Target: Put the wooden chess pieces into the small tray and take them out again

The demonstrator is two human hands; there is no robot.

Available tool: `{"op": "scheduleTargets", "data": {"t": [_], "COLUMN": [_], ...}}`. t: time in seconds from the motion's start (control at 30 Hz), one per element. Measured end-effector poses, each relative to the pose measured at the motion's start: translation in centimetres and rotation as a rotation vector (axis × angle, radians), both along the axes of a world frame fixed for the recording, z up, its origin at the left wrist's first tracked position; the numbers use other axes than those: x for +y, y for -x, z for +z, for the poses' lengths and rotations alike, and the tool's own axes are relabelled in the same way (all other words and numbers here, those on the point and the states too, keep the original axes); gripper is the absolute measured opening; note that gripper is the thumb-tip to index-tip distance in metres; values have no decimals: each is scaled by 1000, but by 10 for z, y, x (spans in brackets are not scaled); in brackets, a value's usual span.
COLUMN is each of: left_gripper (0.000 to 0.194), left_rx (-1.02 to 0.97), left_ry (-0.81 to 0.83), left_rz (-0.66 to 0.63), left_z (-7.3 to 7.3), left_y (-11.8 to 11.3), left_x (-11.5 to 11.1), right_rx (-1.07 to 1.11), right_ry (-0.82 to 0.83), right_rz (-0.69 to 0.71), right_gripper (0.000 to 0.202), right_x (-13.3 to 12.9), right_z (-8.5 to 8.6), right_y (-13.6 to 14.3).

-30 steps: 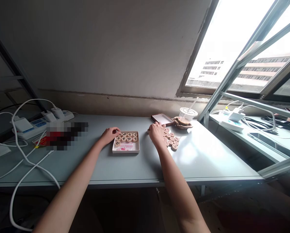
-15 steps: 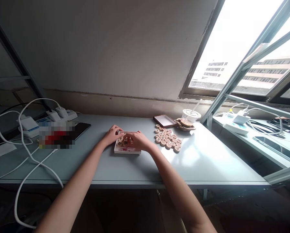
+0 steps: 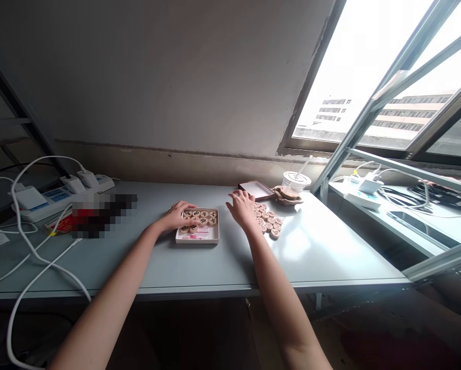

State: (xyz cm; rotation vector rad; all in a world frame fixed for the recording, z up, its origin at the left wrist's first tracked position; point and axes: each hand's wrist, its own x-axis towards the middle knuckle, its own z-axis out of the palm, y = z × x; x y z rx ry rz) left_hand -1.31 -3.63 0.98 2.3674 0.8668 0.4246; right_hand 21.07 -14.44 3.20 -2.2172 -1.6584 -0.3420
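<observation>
A shallow white box (image 3: 215,239) sits on the desk, its back part filled with rows of round wooden xiangqi pieces (image 3: 203,222) bearing dark characters. My left hand (image 3: 173,217) grips the box's left side, with thumb and fingers reaching over the rim beside the pieces. To the right of the box, my right hand (image 3: 242,206) hovers with fingers apart and nothing visible in it. It partly hides a cluster of loose xiangqi pieces (image 3: 269,225) with reddish characters on the desk. The bottom of the box's front part shows a red print.
Behind the loose pieces lies a dark-edged box lid (image 3: 256,190). A lidded plastic cup (image 3: 296,181) with a straw stands in a brown holder (image 3: 290,199). Leftward are a power strip (image 3: 56,198), white cables (image 3: 58,262) and a blurred-out patch. A metal frame (image 3: 353,139) rises at right.
My right hand has left the box and moved right toward the loose pieces, opening its fingers. My left hand stays at the box. The view has shifted slightly.
</observation>
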Motion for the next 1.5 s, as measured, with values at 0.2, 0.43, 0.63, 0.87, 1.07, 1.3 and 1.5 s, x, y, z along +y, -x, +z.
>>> {"op": "scheduleTargets", "data": {"t": [0.2, 0.43, 0.63, 0.87, 1.07, 1.3, 1.5], "left_gripper": [60, 61, 63, 63, 59, 57, 60], "left_rx": [4, 25, 53, 35, 68, 87, 66], "left_ry": [17, 71, 55, 27, -11, -242, -243], "left_rz": [-17, -41, -35, -38, -24, 61, -8], "left_z": [-1, -1, 3, 3, 5, 2, -7], "left_y": [1, 3, 2, 2, 0, -12, -13], "left_x": [1, 2, 0, 0, -4, -15, -9], "right_rx": [-84, -11, 271, 238, 225, 198, -21], "right_ry": [192, 168, 27, 247, 259, 150, 19], "right_rz": [-260, -137, 539, 713, 662, 521, -141], "right_gripper": [27, 16, 21, 15, 14, 12, 47], "right_x": [-3, -4, -8, -6, -5, -4, 3], "right_z": [-9, 4, 21, 15, 10, 15, -10], "right_y": [-16, -7, 13, 39, 44, 23, -16]}}
